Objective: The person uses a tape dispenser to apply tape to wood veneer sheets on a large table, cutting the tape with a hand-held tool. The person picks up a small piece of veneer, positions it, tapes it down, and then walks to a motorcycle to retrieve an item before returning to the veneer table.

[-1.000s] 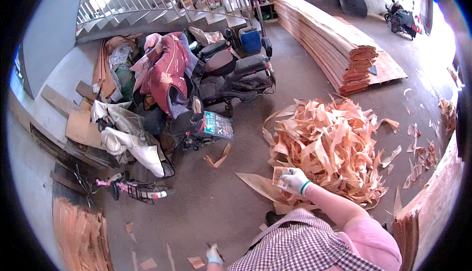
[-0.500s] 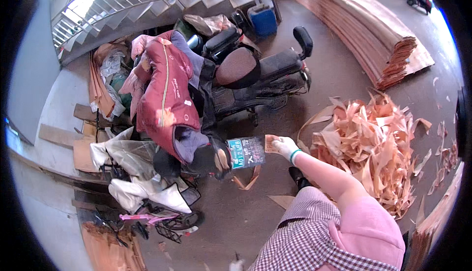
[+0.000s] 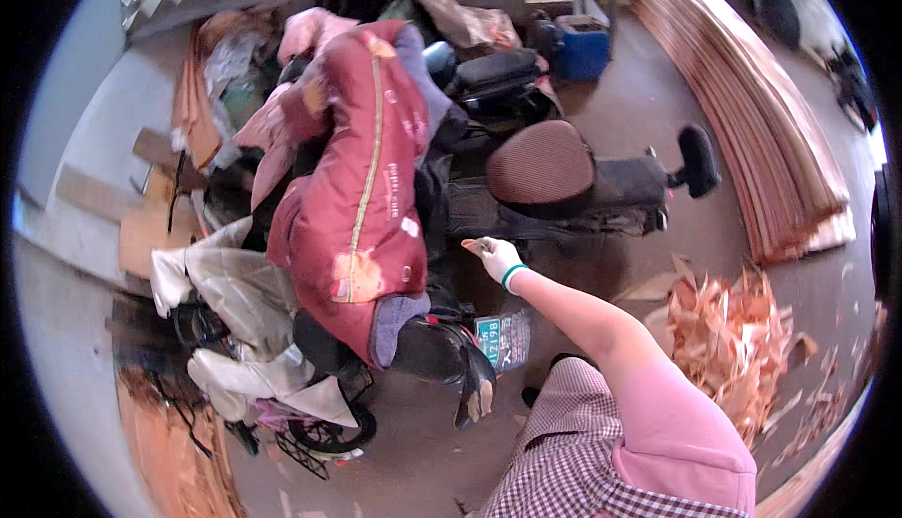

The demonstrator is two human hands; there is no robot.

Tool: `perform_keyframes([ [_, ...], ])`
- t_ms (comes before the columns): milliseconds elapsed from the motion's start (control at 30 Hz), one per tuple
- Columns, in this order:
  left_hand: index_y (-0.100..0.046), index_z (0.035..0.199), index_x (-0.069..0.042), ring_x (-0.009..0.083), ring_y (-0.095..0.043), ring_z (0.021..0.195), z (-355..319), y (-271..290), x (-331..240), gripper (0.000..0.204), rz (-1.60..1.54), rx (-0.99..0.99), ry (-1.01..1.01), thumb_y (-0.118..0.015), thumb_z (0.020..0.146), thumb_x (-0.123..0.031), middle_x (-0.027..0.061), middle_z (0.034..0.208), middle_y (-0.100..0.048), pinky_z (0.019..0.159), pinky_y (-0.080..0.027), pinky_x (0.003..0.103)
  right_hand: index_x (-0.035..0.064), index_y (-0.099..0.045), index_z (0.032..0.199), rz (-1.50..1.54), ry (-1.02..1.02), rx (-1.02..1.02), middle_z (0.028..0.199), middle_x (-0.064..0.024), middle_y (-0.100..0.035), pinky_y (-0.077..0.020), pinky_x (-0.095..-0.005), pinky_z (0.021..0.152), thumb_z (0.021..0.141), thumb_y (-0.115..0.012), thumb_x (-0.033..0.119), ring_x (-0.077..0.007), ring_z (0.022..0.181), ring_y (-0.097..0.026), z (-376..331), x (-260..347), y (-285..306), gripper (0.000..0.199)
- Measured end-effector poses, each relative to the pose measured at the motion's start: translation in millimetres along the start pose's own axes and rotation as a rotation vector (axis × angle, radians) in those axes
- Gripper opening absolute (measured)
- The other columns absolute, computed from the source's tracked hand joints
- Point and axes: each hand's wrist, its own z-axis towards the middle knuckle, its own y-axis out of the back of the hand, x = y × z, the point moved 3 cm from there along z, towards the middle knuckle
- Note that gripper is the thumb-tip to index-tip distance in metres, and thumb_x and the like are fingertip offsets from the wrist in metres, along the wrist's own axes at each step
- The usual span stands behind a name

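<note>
A: Where is the small brown piece (image 3: 471,247) held?

B: It is held out at the tip of the right hand (image 3: 501,262), in front of the dark footboard (image 3: 474,201) of the parked scooter (image 3: 625,186). In the view it is seen between the maroon quilted cover (image 3: 362,189) and the brown mesh seat (image 3: 542,166).

A: And the fingers (image 3: 488,247)?

B: They are drawn nearly together, with only the piece pinched between them and the thumb. Its far end is left sticking out. How each finger is placed cannot be told, as the gloved hand is small and a little blurred.

A: Is anything else touched?

B: Whether the footboard is brushed cannot be told. The left hand is not shown, so nothing can be said of its fingers.

A: How is this hold best managed?

B: A light, steady pinch seems best, since a thin piece might be bent if it were squeezed hard. The wrist should be kept level, and the right forearm (image 3: 584,319) clear of the seat and the cover. With fabric gloves, slippage should be watched for.
</note>
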Motion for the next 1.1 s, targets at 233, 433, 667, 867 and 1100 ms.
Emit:
perform_keyframes([
  [233,-0.065,0.100,-0.002,0.0136,-0.057,0.063,21,-28,-49,0.036,-0.181,-0.115,0.091,-0.065,0.074,-0.028,0.0050,0.076,-0.064,0.058,-0.047,0.032,0.0107,-0.067,0.102,-0.525,0.322,0.145,0.102,-0.0166,-0.062,-0.0485,-0.0419,0.083,0.083,-0.053,0.010,-0.0364,0.094,-0.059,169,0,-80,0.024],
  [433,-0.065,0.101,-0.004,0.0139,-0.058,0.065,-16,-96,-43,0.037,-0.231,-0.222,0.355,-0.065,0.075,-0.030,0.0049,0.077,-0.065,0.059,-0.048,0.032,0.0094,-0.063,0.108,-0.426,0.161,0.514,0.111,-0.0187,-0.060,-0.0472,-0.0399,0.088,0.084,-0.053,0.020,-0.0367,0.101,-0.057,288,-43,-156,0.028],
  [667,-0.066,0.103,-0.006,0.0143,-0.059,0.067,-73,-144,-33,0.038,-0.397,-0.373,0.600,-0.065,0.076,-0.033,0.0049,0.079,-0.065,0.061,-0.048,0.032,0.0087,-0.061,0.111,-0.568,0.238,0.654,0.112,-0.0172,-0.059,-0.0460,-0.0396,0.090,0.085,-0.052,0.022,-0.0356,0.102,-0.056,319,-57,-205,0.030],
  [867,-0.066,0.104,-0.008,0.0146,-0.060,0.068,-122,-230,-21,0.038,-0.574,-0.467,0.686,-0.065,0.077,-0.035,0.0048,0.080,-0.066,0.062,-0.049,0.032,0.0081,-0.059,0.113,-0.584,0.306,0.757,0.114,-0.0160,-0.059,-0.0449,-0.0393,0.091,0.085,-0.052,0.024,-0.0346,0.103,-0.056,319,-58,-242,0.033],
  [1100,-0.067,0.105,-0.009,0.0149,-0.061,0.070,-141,-356,-40,0.039,-0.640,-0.345,0.783,-0.065,0.078,-0.038,0.0047,0.082,-0.067,0.063,-0.050,0.032,0.0073,-0.056,0.116,-0.576,0.368,0.853,0.115,-0.0145,-0.058,-0.0437,-0.0390,0.093,0.086,-0.051,0.026,-0.0335,0.105,-0.055,312,-49,-286,0.035],
])
